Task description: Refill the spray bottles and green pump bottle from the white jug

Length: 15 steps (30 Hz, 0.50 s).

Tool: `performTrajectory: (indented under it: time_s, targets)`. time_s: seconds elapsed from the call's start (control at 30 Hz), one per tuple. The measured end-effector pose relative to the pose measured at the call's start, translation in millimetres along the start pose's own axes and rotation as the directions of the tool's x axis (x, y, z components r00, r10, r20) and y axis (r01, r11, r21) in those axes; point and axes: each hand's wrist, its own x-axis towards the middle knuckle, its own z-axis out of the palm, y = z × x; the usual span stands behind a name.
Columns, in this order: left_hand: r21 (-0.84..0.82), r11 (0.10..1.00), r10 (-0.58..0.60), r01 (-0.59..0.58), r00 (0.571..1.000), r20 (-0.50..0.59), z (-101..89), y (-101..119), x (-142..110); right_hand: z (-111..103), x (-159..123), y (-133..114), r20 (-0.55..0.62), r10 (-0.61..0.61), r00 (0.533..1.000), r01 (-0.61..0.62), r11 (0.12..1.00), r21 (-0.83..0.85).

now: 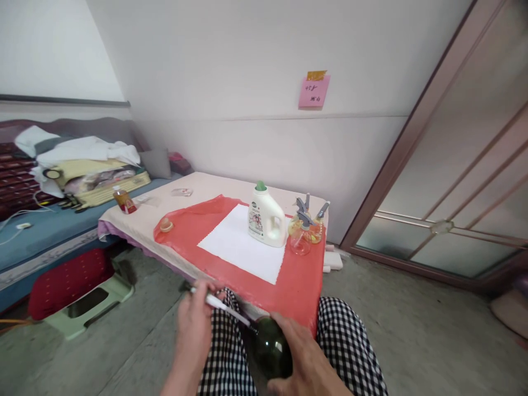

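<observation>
My right hand point(303, 355) is wrapped around a round, glossy dark green bottle point(270, 349), held tilted between my knees at the table's near edge. My left hand point(197, 313) grips a slim white stick-like tool point(229, 311); its dark tip meets the bottle's left side, and whether it enters the mouth cannot be made out. A blurred dark end of the tool pokes out beyond the left fingers. Ahead, a white jug with a green cap point(266, 217) stands on a white cloth point(235, 242). Clear spray bottles with grey trigger heads point(303, 231) stand right of the jug.
Red plastic sheeting point(185, 220) covers the near part of the table. On it lies a small tan object point(165, 224). An amber bottle point(124, 199) stands at the table's left end. A red-topped stool point(72, 283) and a bed point(25, 242) are on the left, a glass door point(437, 220) right.
</observation>
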Motion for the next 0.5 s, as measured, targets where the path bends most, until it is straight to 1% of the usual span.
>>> performTrajectory:
  time_s: [0.03, 0.07, 0.1, 0.17, 0.23, 0.27, 0.33, 0.4, 0.43, 0.5]
  targets:
    - [-0.112, 0.994, 0.0, -0.011, 0.995, -0.096, -2.7, 5, 12, 2, 1, 8, -0.038, 0.035, 0.999, -0.035, 0.999, 0.013]
    - [-0.195, 0.981, -0.013, -0.016, 0.989, -0.145, -5.2, 8, 24, 4, 2, 17, -0.074, 0.075, 0.994, -0.073, 0.997, 0.038]
    - [-0.258, 0.966, -0.029, -0.013, 0.987, -0.158, -7.2, 11, 34, 5, 5, 25, -0.113, 0.11, 0.987, -0.104, 0.993, 0.06]
    - [-0.341, 0.94, -0.069, 0.028, 0.992, -0.109, -9.4, 8, 49, 6, 15, 39, -0.189, 0.177, 0.966, -0.162, 0.982, 0.092]
    - [-0.389, 0.919, -0.091, 0.067, 0.995, -0.045, -8.7, -5, 59, 6, 31, 47, -0.264, 0.23, 0.937, -0.204, 0.971, 0.121]
    - [-0.395, 0.916, -0.085, 0.066, 0.996, -0.031, -7.5, -15, 63, 7, 40, 50, -0.294, 0.246, 0.924, -0.212, 0.967, 0.142]
    - [-0.357, 0.934, -0.043, 0.018, 0.997, -0.06, -4.5, -37, 68, 9, 61, 52, -0.341, 0.261, 0.903, -0.202, 0.959, 0.198]
    - [-0.246, 0.968, 0.013, -0.042, 0.993, -0.115, -2.1, -58, 73, 13, 84, 55, -0.368, 0.259, 0.893, -0.18, 0.955, 0.235]
    - [-0.177, 0.982, 0.042, -0.064, 0.991, -0.125, -1.5, -66, 74, 15, 96, 56, -0.376, 0.256, 0.891, -0.172, 0.955, 0.241]
    - [-0.046, 0.993, 0.106, -0.111, 0.989, -0.103, -1.7, -79, 77, 19, 121, 58, -0.394, 0.248, 0.885, -0.162, 0.957, 0.239]
